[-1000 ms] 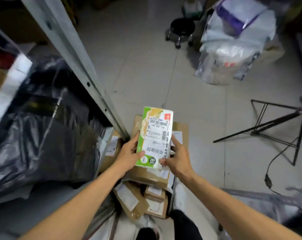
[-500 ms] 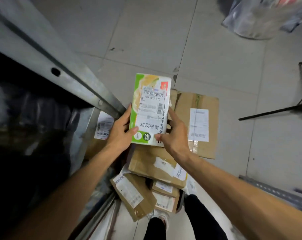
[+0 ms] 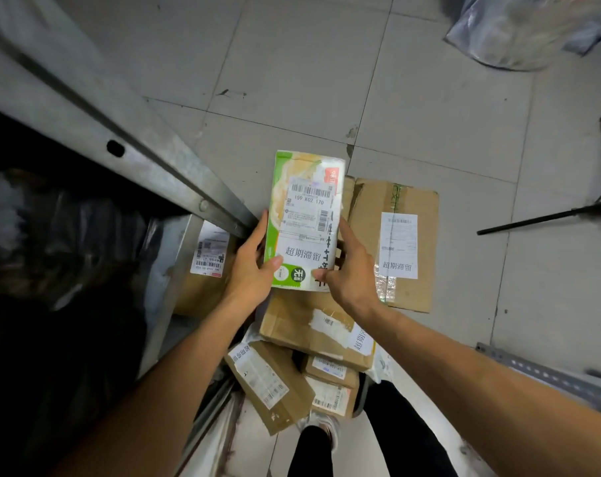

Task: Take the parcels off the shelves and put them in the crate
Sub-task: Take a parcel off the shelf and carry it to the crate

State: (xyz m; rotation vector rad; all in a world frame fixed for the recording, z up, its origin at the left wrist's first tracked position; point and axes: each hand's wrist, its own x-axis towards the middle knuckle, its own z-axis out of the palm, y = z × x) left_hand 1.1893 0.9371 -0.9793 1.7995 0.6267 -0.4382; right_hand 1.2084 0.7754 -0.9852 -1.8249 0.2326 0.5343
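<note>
A green and white parcel (image 3: 304, 218) with a shipping label is held upright above a heap of cardboard boxes. My left hand (image 3: 252, 266) grips its lower left edge, thumb on the front. My right hand (image 3: 349, 270) grips its lower right edge. Below lie several brown boxes: a large flat one (image 3: 400, 242) on the floor to the right, one (image 3: 312, 325) directly under the parcel, and smaller ones (image 3: 269, 383) nearer my feet. No crate can be made out.
A grey metal shelf post (image 3: 126, 146) slants across the left. Black plastic bags (image 3: 61, 256) fill the shelf, with a labelled box (image 3: 206, 266) at its edge. A clear plastic sack (image 3: 533, 29) lies top right, black stand legs (image 3: 547, 215) at right, a metal rail (image 3: 547, 376) lower right.
My view has tilted down towards the floor and boxes. The parcel stays in both hands and sits slightly lower, over the heap.
</note>
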